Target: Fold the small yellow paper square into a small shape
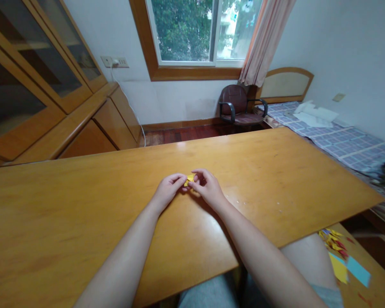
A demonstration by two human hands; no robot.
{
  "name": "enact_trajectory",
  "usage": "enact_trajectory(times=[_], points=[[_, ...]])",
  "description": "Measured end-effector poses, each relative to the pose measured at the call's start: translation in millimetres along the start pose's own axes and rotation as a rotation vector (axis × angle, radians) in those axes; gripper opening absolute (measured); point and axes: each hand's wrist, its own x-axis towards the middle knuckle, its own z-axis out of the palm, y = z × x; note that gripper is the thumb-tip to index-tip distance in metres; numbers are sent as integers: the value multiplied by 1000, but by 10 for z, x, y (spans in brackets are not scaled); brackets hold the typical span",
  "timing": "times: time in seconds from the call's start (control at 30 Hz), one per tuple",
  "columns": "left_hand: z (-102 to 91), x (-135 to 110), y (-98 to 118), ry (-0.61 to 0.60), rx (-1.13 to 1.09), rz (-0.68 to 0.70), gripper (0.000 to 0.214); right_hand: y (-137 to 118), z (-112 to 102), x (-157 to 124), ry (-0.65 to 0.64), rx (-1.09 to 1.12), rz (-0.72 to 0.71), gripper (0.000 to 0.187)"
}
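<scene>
A small piece of folded yellow paper (189, 180) is held between my two hands, just above the wooden table (83, 214). My left hand (170, 190) pinches its left side between thumb and fingers. On the other side, my right hand (208, 188) grips the paper with thumb and fingertips, its index finger arched over the top. The fingertips cover much of the paper, so its full shape is hidden.
Tiny white scraps (239, 202) lie on the table to the right. Beside my leg, a lower surface holds folded coloured paper pieces (333, 243), a yellow sheet (339, 268) and a blue sheet (358, 271). Beyond stand an armchair (239, 105), a bed (346, 141) and a cabinet (83, 124).
</scene>
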Motion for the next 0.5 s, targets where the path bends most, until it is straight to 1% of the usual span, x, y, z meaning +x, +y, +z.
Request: enact_trajectory(times=[0.2, 0.37, 0.5], points=[[11, -18, 36, 12, 17, -16, 36, 7, 7, 8, 34, 26, -11, 33], [29, -42, 81, -40, -12, -47, 35, 27, 4, 4, 43, 43, -19, 32], [21, -45, 78, -69, 8, -50, 33, 13, -5, 2, 44, 31, -20, 31]])
